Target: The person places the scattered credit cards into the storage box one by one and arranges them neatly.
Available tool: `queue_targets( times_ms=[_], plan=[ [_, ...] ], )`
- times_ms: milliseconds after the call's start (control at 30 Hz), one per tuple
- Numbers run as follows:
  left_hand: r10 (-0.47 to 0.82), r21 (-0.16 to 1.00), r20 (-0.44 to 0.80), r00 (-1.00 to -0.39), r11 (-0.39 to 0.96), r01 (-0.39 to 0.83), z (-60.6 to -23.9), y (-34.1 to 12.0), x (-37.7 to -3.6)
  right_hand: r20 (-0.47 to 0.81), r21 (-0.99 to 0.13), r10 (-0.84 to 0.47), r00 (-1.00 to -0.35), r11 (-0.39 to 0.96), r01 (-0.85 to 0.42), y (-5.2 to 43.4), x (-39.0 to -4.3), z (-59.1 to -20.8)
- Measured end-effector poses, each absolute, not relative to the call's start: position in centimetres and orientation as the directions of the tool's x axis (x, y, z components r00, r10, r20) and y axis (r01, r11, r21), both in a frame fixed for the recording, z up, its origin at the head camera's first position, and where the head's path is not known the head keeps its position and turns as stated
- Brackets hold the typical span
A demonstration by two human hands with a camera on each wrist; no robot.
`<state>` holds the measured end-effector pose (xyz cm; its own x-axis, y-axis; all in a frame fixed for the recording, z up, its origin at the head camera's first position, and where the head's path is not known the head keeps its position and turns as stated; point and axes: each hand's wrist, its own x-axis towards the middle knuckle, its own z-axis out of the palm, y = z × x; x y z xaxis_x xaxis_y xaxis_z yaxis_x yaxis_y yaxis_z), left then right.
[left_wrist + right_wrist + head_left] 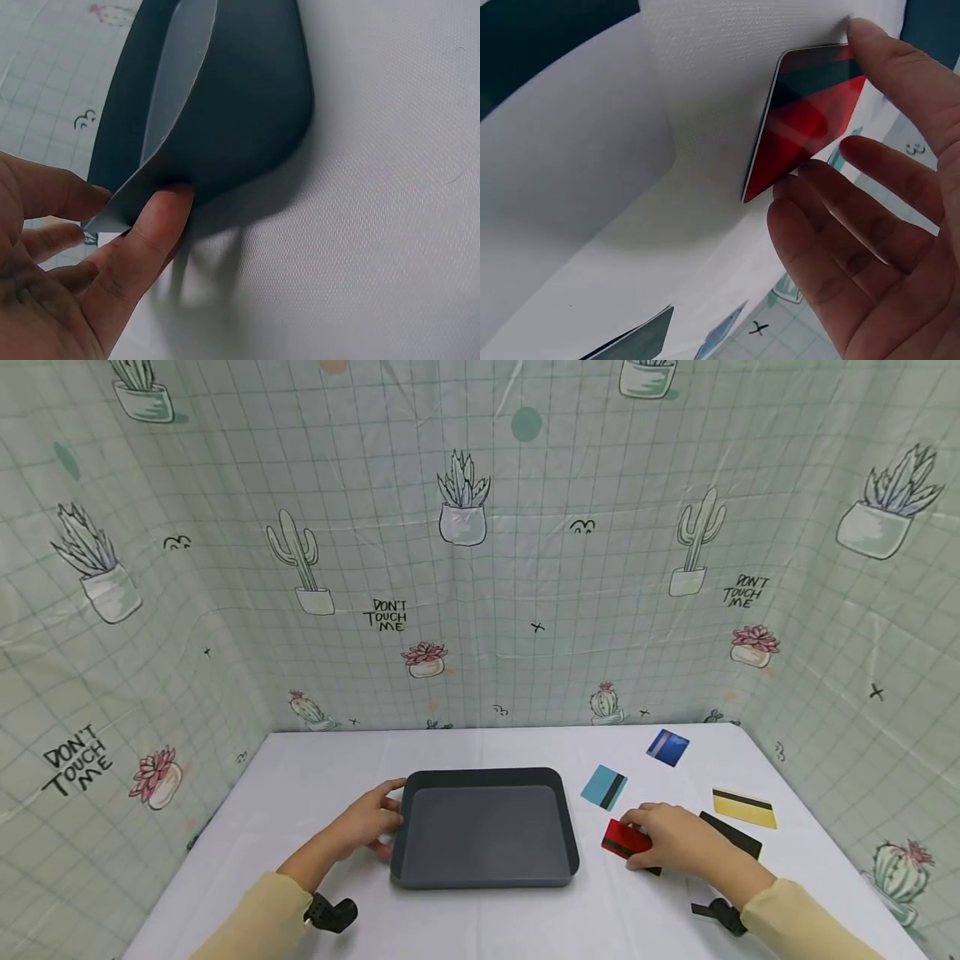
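A dark grey rectangular tray (483,885) lies on the table in the head view. At its left side is my left hand (369,818); the left wrist view shows thumb and fingers pinching the tray's rim (247,97). To the right of the tray, my right hand (671,839) holds a red card (622,837) with a black stripe. In the right wrist view the thumb is on one edge of the red card (802,127) and the fingertips are at the opposite edge. Part of the card is hidden under the hand in the head view.
Around the right hand lie a teal card (602,787), a blue card (667,748), a yellow card (744,810) and a black card (738,837), the last partly behind the forearm. A patterned cloth (465,593) hangs behind the white table (315,760).
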<state>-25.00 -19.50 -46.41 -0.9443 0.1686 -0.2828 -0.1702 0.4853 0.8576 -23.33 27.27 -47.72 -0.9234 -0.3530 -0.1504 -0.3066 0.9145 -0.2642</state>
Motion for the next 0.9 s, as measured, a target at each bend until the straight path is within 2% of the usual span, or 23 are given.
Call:
queue_targets(
  times_ms=[533,900],
  plan=[
    [0.190,0.856,-0.280,-0.941,0.493,-0.155,-46.36,-19.53,-25.00,-0.121,-0.254,-0.376,-0.919,0.906,-0.338,26.89,-22.89,-47.89],
    [0.205,0.856,-0.288,-0.935,0.493,-0.155,-46.33,-19.52,-25.12,-0.097,-0.351,-0.399,-0.912,0.871,-0.343,27.46,-23.06,-47.29]
  ],
)
